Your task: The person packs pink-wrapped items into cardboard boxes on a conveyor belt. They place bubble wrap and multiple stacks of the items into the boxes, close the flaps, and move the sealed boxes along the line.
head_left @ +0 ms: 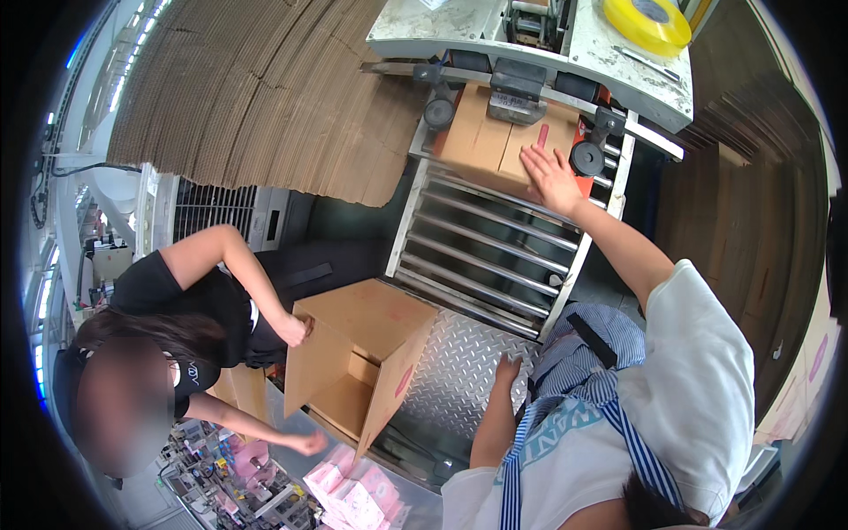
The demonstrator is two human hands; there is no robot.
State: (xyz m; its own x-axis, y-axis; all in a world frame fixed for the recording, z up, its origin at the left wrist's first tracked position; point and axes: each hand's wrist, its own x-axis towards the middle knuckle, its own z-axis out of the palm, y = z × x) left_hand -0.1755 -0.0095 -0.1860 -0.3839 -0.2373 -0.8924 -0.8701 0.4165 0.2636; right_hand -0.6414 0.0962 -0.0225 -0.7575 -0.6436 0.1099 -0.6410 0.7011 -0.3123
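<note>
My right hand [552, 179] lies with its fingers spread on the near end of a closed cardboard carton [477, 132]. The carton sits on a roller conveyor [481, 234], partly under the taping machine's head [518, 84] and between two black side wheels. My left hand [507, 367] hangs low over the diamond-plate metal surface [464, 367], holding nothing, its fingers loosely apart. Left of that plate stands an open, empty-looking cardboard box [362, 344], flaps raised. A co-worker's closed hand [296, 329] is at its flap; their other hand [305, 442] reaches past its near side.
Pink packs [358, 490] lie beside the open box. Stacked flat cardboard [256, 88] fills the upper left; more cardboard [724, 194] stands at right. A yellow tape roll [649, 22] and a slim tool [647, 62] rest on the machine's top. The co-worker stands at left.
</note>
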